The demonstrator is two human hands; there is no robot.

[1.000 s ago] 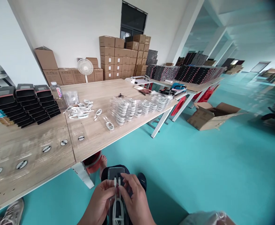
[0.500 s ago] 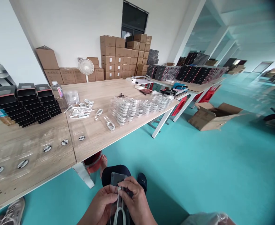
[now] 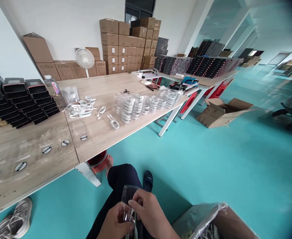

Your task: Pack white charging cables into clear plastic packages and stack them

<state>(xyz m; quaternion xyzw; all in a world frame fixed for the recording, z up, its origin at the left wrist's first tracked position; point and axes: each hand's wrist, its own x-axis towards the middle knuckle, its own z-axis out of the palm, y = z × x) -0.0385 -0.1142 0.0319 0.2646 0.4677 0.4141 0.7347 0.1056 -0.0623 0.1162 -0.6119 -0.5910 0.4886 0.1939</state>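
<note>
Low in the view, over my dark trouser leg, my left hand (image 3: 116,223) and my right hand (image 3: 149,214) are both closed on a clear plastic tray (image 3: 127,198) that holds a coiled white cable (image 3: 133,221). The left thumb presses the tray's front from the left. Fingers of the right hand pinch the cable near the tray's middle. The tray's upper end sticks out above my fingers.
A wooden table (image 3: 98,132) carries stacked clear trays of cables (image 3: 136,105), loose white cables (image 3: 82,109), black boxes (image 3: 24,99) and a bottle (image 3: 53,89). A plastic-lined box (image 3: 210,222) stands at my right. An open carton (image 3: 222,111) lies on the teal floor.
The view has tipped downward, so more of my leg and the lined box show. My hands have kept hold of the tray and shifted slightly on the cable.
</note>
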